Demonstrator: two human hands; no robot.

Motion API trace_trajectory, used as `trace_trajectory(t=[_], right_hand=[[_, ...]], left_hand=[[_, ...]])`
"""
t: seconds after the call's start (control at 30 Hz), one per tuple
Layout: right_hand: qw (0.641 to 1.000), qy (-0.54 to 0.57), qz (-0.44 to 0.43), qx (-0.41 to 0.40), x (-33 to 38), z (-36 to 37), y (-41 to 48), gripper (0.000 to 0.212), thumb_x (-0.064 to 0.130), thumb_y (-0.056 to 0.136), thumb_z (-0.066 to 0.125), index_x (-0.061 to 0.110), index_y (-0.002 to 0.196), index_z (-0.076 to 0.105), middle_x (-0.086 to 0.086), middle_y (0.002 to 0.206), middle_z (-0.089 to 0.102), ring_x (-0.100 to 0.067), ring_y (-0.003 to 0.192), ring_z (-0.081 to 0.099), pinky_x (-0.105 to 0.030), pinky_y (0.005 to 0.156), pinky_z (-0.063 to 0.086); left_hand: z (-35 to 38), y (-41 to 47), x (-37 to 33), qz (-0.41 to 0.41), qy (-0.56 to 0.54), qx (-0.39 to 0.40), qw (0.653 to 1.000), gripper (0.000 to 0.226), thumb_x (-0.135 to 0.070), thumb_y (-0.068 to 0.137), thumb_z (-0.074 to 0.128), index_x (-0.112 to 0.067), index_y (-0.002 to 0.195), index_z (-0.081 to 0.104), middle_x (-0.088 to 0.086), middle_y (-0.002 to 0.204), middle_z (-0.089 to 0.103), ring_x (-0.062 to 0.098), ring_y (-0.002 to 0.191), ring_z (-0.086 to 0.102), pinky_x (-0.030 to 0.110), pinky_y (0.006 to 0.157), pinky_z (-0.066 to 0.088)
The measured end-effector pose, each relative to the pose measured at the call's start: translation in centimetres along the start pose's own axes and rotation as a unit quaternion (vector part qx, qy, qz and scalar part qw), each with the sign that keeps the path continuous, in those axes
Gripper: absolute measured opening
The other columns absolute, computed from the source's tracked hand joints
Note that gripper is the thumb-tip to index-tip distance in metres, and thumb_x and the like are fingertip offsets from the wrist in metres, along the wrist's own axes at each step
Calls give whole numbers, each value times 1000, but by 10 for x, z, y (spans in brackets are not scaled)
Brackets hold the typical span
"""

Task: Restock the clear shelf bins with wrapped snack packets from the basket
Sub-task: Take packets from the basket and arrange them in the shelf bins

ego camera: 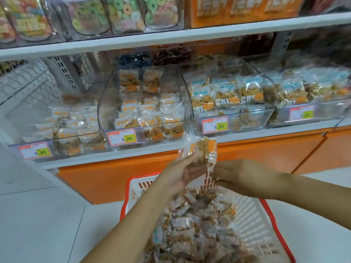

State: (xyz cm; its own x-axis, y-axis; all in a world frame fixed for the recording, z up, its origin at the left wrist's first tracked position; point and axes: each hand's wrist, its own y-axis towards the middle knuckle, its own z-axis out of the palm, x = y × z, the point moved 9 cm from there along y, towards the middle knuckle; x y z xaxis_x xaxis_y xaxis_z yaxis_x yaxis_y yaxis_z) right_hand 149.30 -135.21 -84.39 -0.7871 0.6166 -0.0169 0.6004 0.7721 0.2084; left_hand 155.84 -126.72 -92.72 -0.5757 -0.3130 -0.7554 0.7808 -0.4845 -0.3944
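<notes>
A shop: price tags (122, 138) front stocked snack bins (144, 103).

A clear-wrapped snack packet with orange print (201, 150) stands upright above the far rim of the white slotted plastic basket with a red rim (254, 221), just below the shelf edge. The basket holds a loose heap of similar packets (blurred). Four clear plastic shelf bins (146, 118) sit side by side, each partly filled with packets.
</notes>
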Motion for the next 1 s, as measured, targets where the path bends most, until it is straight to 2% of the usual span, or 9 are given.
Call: trace_trajectory(t=[0.1,0.17,0.23,0.33,0.47,0.53,0.7,0.9,1.0], right_hand=[[949,175,229,-131,-57,-37,-22,26,53,89,54,27,83,54,12,71,53,-6,63,50,-14,52,37],[881,266,344,-186,-91,-45,-34,26,50,77,67,30,86,54,10,75,55,-4,66,52,-13,56,40],[840,338,396,-153,-112,-40,-32,44,43,68,76,29,104,55,16,96,58,3,82,57,-11,67,46],[819,431,372,-68,-121,-35,-22,55,42,63,77,18,110,64,6,101,66,-10,97,64,-21,81,54],[824,451,336,-63,-127,-56,-16,9,24,76,76,21,83,71,12,76,71,1,72,66,-11,64,49],[817,455,348,-62,-140,-62,-19,14,27,77,74,20,89,72,8,86,73,-5,80,67,-15,71,53],[781,490,369,-117,-169,-71,-25,20,17,79,74,17,99,72,6,93,75,-5,88,69,-17,76,54],[729,478,432,-232,-213,-94,-41,11,19,80,74,17,90,70,7,79,74,-2,72,68,-12,61,47],[716,480,445,-240,-216,-95,-26,10,19,80,75,17,88,70,4,81,75,-9,74,67,-17,65,51]], left_hand=[[17,8,-17,38,77,47,995,23,-13,91,57,-2,110,59,17,100,70,25,85,70,33,84,57],[26,13,-25,55,122,58,989,34,-14,90,59,2,120,57,21,112,66,31,101,65,40,94,53],[34,18,-37,80,166,41,982,36,-16,84,66,1,115,61,17,109,69,29,101,67,40,94,52],[49,21,-65,147,286,-11,947,32,-19,77,78,-7,106,67,10,101,73,22,94,70,34,89,55],[79,18,-106,252,417,-65,871,20,-23,75,80,-17,75,61,-5,74,70,13,78,69,21,71,55],[92,20,-119,284,395,-59,871,17,-21,77,77,-20,72,61,-12,65,65,9,72,67,22,69,55],[112,35,-140,302,333,-48,892,5,-21,88,65,-19,85,67,1,83,71,15,76,69,24,70,56],[77,26,-184,393,476,-212,758,7,-18,93,59,-22,92,64,-13,81,62,-11,73,55,6,65,45],[55,18,-194,409,488,-248,730,10,-18,91,60,-22,83,64,-9,74,61,-6,67,52,6,58,39]])
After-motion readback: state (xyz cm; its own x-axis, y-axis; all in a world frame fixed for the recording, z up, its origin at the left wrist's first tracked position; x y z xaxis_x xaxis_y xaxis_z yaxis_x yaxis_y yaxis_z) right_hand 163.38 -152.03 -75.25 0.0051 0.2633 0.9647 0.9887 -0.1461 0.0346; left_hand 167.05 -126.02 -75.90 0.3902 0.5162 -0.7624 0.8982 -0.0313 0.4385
